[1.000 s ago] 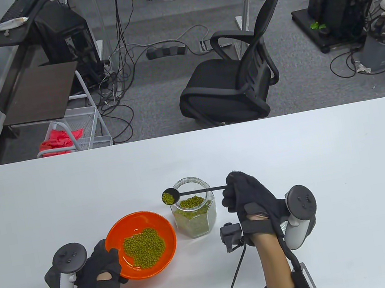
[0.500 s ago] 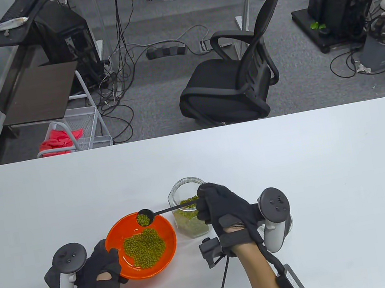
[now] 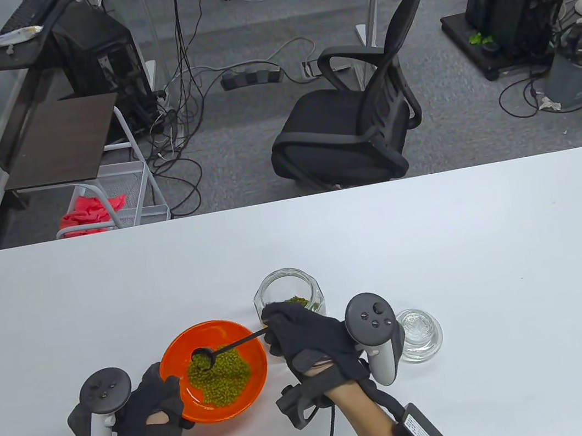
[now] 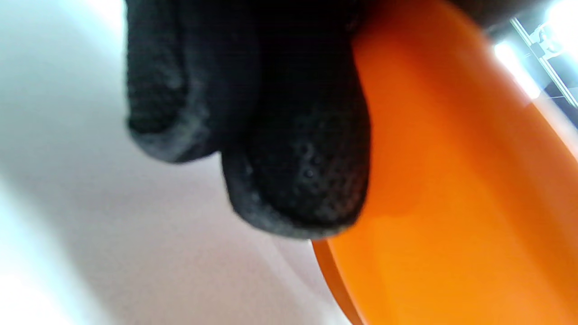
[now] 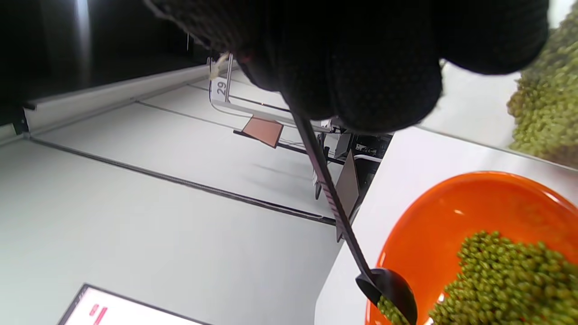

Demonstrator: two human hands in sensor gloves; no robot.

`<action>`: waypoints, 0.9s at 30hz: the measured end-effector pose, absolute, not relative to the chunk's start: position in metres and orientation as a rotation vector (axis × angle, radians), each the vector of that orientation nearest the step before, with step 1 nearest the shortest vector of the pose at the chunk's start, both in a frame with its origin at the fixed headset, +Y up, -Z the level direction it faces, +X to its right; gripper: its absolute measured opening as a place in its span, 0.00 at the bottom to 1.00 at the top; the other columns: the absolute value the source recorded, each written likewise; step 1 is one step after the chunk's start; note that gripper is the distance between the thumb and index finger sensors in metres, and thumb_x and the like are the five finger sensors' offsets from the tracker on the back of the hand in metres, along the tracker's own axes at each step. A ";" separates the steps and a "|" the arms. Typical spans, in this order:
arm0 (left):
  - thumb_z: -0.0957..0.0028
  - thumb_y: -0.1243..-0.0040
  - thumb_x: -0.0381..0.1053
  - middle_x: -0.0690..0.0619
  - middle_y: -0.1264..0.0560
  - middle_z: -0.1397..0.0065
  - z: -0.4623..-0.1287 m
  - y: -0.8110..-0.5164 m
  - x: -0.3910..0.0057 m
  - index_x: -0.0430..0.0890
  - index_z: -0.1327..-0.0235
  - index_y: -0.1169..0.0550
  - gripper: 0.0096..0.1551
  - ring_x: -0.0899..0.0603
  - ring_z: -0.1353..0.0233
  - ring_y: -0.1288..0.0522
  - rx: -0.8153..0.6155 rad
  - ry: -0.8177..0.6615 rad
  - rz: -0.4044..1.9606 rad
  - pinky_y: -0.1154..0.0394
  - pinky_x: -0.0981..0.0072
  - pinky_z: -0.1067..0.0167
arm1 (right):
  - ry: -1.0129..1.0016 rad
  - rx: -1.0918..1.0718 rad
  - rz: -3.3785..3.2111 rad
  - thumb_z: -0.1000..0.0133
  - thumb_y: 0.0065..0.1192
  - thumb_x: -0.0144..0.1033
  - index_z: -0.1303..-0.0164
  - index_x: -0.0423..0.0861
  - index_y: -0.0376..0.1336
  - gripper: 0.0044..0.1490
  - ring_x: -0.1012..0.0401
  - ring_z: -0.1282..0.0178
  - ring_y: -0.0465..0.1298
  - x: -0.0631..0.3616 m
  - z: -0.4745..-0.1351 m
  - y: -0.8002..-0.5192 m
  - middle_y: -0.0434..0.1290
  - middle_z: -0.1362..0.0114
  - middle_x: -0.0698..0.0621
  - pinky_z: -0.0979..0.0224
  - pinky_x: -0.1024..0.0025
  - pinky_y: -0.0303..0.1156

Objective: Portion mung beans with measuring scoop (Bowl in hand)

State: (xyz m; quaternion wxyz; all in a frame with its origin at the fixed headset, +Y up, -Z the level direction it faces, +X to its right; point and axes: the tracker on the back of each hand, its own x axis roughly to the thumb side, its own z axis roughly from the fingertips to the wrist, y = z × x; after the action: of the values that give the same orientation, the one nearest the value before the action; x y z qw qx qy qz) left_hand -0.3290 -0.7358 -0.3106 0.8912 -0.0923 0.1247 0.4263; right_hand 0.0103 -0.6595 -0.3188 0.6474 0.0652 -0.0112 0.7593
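Note:
An orange bowl (image 3: 173, 360) with a heap of green mung beans (image 3: 223, 377) sits tilted at the table's front left. My left hand (image 3: 153, 411) grips its near-left rim; in the left wrist view my fingers (image 4: 293, 180) lie against the bowl's underside (image 4: 451, 180). My right hand (image 3: 303, 338) grips the handle of a black measuring scoop (image 3: 202, 354), tipped over the bowl with beans spilling out. The right wrist view shows the scoop (image 5: 388, 291) tilted over the bowl (image 5: 429, 225). An open glass jar (image 3: 287, 294) of mung beans stands just behind my right hand.
A glass jar lid (image 3: 420, 333) lies on the table to the right of my right hand. The white table (image 3: 439, 238) spreads wide behind and to the right. An office chair (image 3: 352, 118) stands beyond the far edge.
My right hand has moved left and toward me, carrying the full scoop from above the jar to over the bowl and tipping it. The jar lid has come into view. The left hand has not moved.

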 end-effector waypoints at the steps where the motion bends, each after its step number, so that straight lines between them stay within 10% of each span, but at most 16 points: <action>1: 0.43 0.46 0.52 0.46 0.22 0.39 -0.311 -0.736 -0.329 0.37 0.26 0.36 0.35 0.55 0.72 0.08 -0.191 0.259 0.885 0.11 0.73 0.72 | -0.025 0.160 1.737 0.47 0.64 0.32 0.43 0.35 0.71 0.25 0.45 0.57 0.83 0.008 -0.319 -0.660 0.78 0.49 0.33 0.50 0.40 0.74; 27: 0.43 0.46 0.52 0.46 0.22 0.38 -0.311 -0.735 -0.329 0.37 0.26 0.36 0.35 0.54 0.72 0.08 -0.192 0.258 0.886 0.11 0.73 0.72 | -0.007 0.467 1.982 0.50 0.69 0.24 0.42 0.39 0.74 0.24 0.41 0.51 0.82 -0.028 -0.301 -0.642 0.78 0.43 0.31 0.46 0.35 0.71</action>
State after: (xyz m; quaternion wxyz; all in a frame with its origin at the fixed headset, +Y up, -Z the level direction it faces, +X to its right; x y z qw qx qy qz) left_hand -0.3289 -0.7354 -0.3105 0.8911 -0.0924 0.1242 0.4266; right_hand -0.0281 -0.6419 -0.3012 0.5248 0.1954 -0.0027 0.8285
